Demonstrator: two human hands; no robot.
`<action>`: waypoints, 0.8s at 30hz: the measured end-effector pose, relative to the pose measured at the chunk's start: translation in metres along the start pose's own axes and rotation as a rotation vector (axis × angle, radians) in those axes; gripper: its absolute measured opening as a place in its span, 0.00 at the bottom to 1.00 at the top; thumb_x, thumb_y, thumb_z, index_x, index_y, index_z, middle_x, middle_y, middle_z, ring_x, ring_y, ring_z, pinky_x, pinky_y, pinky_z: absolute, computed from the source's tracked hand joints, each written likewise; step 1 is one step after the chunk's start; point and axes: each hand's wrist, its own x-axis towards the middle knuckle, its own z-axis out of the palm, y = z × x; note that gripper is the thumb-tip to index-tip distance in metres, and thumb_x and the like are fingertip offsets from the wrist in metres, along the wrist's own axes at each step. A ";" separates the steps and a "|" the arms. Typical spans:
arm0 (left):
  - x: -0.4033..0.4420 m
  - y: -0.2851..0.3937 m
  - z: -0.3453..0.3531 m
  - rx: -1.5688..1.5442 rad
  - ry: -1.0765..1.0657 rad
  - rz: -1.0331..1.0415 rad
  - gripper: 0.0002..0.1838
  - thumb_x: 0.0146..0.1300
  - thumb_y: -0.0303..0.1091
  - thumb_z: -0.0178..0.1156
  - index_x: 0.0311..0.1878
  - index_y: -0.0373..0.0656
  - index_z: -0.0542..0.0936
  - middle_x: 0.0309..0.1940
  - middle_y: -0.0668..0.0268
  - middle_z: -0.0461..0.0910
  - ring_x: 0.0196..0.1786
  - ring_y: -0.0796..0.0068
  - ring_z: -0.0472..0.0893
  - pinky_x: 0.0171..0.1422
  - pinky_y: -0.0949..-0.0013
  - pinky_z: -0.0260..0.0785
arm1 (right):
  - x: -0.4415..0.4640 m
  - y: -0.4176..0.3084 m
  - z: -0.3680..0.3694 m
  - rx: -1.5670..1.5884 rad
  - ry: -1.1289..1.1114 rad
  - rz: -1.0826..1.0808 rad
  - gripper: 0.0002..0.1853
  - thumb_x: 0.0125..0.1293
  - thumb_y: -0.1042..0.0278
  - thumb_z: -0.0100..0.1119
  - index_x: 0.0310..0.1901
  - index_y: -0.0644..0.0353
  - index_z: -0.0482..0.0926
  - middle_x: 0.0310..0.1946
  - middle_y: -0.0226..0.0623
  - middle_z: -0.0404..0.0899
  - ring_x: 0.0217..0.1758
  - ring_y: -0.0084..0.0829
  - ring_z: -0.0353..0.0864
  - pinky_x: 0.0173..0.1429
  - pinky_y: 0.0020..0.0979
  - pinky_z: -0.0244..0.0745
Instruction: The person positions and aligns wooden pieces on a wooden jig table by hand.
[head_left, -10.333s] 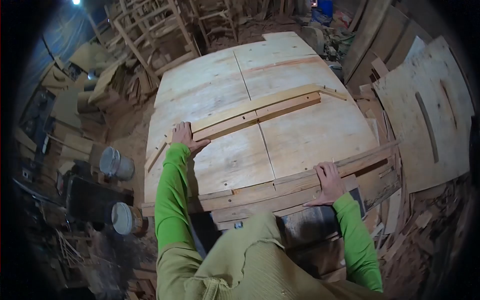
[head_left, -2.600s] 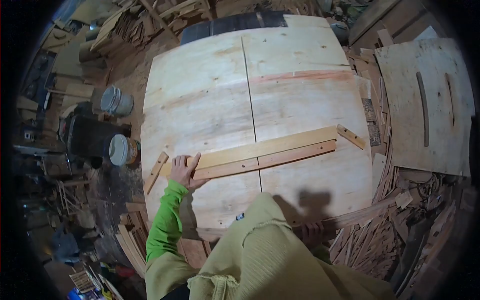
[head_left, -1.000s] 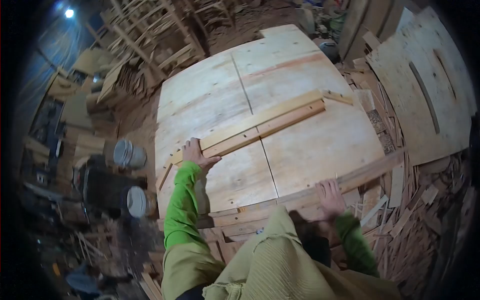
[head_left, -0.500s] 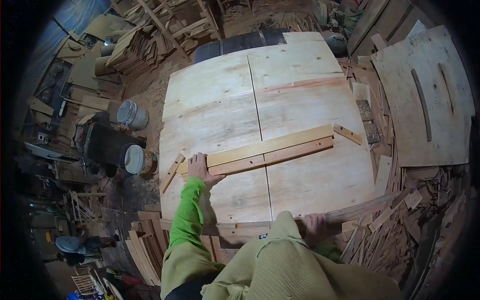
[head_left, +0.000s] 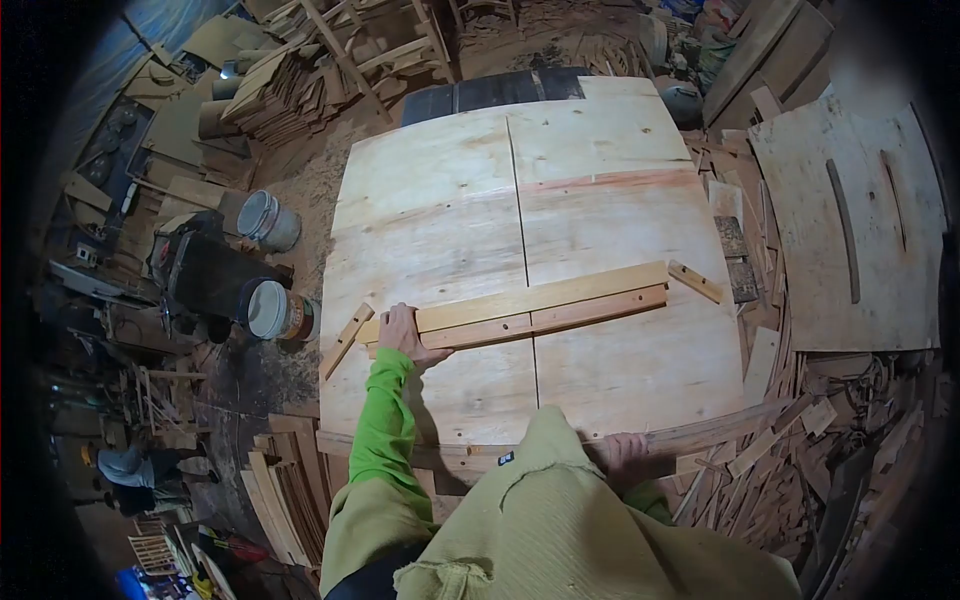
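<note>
My left hand (head_left: 403, 335) is wrapped over the left end of a long pale wooden strip (head_left: 540, 293) and the redder strip (head_left: 590, 309) against its near side. Both lie slightly slanted across a large plywood panel (head_left: 430, 240). A short block (head_left: 348, 341) with dark holes rests just left of that hand, and another short block (head_left: 695, 282) sits beyond the strips' right end. At the near edge of the panel, my right hand (head_left: 625, 452) has its fingers closed over a wooden rail (head_left: 700, 433). Its palm is partly hidden.
Two buckets (head_left: 268, 222) (head_left: 280, 311) stand left of the panel beside a dark machine (head_left: 205, 277). A person (head_left: 135, 468) is at the lower left. Wood scraps (head_left: 760, 480) cover the floor at the right, below a leaning board (head_left: 860, 230).
The view has tilted down since a second ago, and the right hand appears lower, partly behind my clothing. My left hand keeps its place on the strips' left end.
</note>
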 end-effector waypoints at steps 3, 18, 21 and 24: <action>-0.002 0.006 0.001 -0.030 0.088 -0.024 0.51 0.34 0.67 0.81 0.52 0.34 0.74 0.47 0.52 0.73 0.54 0.52 0.73 0.66 0.52 0.64 | 0.002 0.000 -0.002 0.013 -0.006 -0.002 0.25 0.58 0.55 0.69 0.53 0.64 0.81 0.49 0.42 0.78 0.56 0.45 0.79 0.65 0.52 0.75; -0.003 -0.028 0.019 0.011 0.118 0.231 0.54 0.38 0.69 0.80 0.60 0.36 0.74 0.48 0.53 0.74 0.56 0.51 0.73 0.64 0.50 0.62 | -0.006 -0.013 -0.001 -0.140 0.092 0.040 0.15 0.66 0.68 0.63 0.53 0.61 0.83 0.50 0.41 0.80 0.58 0.44 0.81 0.68 0.55 0.76; -0.003 -0.037 0.025 -0.016 0.152 0.279 0.56 0.38 0.71 0.79 0.61 0.36 0.74 0.48 0.53 0.75 0.54 0.51 0.73 0.63 0.49 0.63 | -0.031 -0.004 0.020 -0.128 0.073 0.031 0.14 0.68 0.65 0.61 0.53 0.60 0.84 0.51 0.42 0.79 0.59 0.46 0.79 0.70 0.59 0.74; -0.004 -0.036 0.018 -0.048 0.152 0.287 0.54 0.41 0.70 0.79 0.62 0.36 0.74 0.48 0.53 0.75 0.54 0.50 0.73 0.63 0.48 0.63 | -0.040 0.008 0.027 -0.144 0.052 0.012 0.18 0.69 0.62 0.57 0.55 0.61 0.83 0.53 0.44 0.78 0.60 0.47 0.78 0.70 0.62 0.73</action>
